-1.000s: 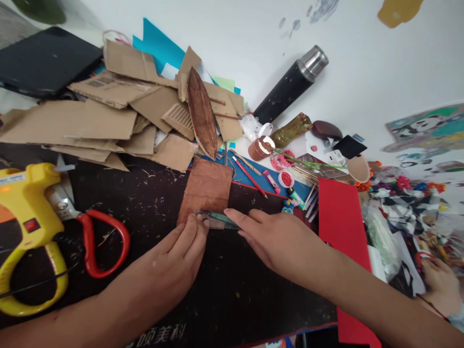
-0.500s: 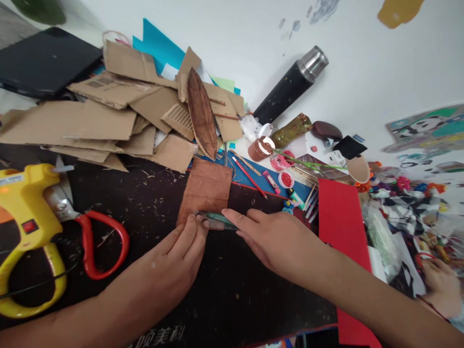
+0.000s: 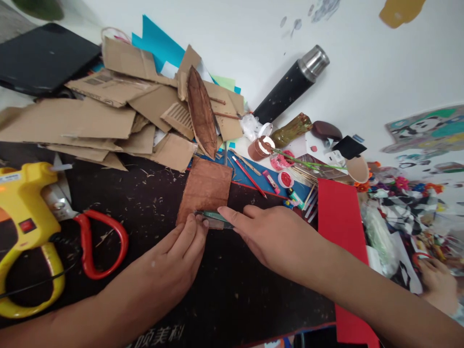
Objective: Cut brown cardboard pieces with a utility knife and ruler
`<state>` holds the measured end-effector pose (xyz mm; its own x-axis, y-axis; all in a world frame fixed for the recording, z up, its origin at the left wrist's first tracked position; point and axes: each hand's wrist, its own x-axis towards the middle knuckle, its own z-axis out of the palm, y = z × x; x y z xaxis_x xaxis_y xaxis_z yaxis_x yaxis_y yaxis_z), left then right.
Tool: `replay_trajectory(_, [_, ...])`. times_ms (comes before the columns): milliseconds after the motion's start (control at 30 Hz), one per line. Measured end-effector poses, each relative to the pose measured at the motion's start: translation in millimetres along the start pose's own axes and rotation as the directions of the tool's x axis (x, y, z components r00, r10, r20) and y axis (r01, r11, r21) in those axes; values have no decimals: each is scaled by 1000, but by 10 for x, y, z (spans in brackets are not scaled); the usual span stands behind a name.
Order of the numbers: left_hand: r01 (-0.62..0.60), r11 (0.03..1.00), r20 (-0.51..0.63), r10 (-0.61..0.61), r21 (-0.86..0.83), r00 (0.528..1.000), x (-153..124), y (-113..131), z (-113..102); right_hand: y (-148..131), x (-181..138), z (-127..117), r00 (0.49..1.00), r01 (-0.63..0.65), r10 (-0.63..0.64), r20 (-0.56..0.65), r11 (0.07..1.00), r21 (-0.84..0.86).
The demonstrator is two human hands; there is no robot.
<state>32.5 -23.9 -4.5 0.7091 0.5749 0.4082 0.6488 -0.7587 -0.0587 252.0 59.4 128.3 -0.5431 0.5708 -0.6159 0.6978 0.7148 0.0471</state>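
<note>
A brown-painted piece of cardboard [image 3: 207,186] lies on the dark table mat in front of me. My left hand [image 3: 183,251] is closed, its fingertips pinched together at the near edge of this piece. In my right hand [image 3: 270,237] is a slim green craft knife [image 3: 212,215], laid along that same near edge with its tip beside my left fingertips. The tip itself is partly hidden by those fingers. Beyond the piece, a pointed, boat-shaped brown cardboard form [image 3: 202,113] leans on the cardboard pile.
Left are a yellow glue gun [image 3: 36,208] and red-handled scissors [image 3: 85,237]. Cardboard scraps [image 3: 94,118] and a black laptop-like slab [image 3: 49,58] lie behind. A thermos [image 3: 286,89], paint pots [image 3: 260,149], a red pencil [image 3: 250,176] and red card [image 3: 342,241] are right. Another person's hand [image 3: 437,278] shows far right.
My right hand has shifted slightly left along the near edge with the knife. My left hand and the brown piece stay nearly where they were.
</note>
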Motion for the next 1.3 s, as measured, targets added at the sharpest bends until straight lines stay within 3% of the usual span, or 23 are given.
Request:
replay_trajectory(200, [-5, 1000, 2, 5, 10, 1000, 9, -2, -16, 19, -4, 21, 1000, 23, -23, -20, 1000, -8])
replay_trajectory(433, [-8, 1000, 3, 8, 6, 1000, 2, -15, -29, 6, -42, 12, 996, -35, 40, 74, 997, -65])
replay_trajectory(933, [0, 1000, 10, 0, 2, 1000, -21, -14, -1, 29, -13, 93, 999, 18, -20, -37, 999, -43])
replay_trajectory(1300, [-8, 999, 31, 7, 36, 999, -5, -30, -46, 54, -103, 59, 998, -54, 53, 46, 999, 7])
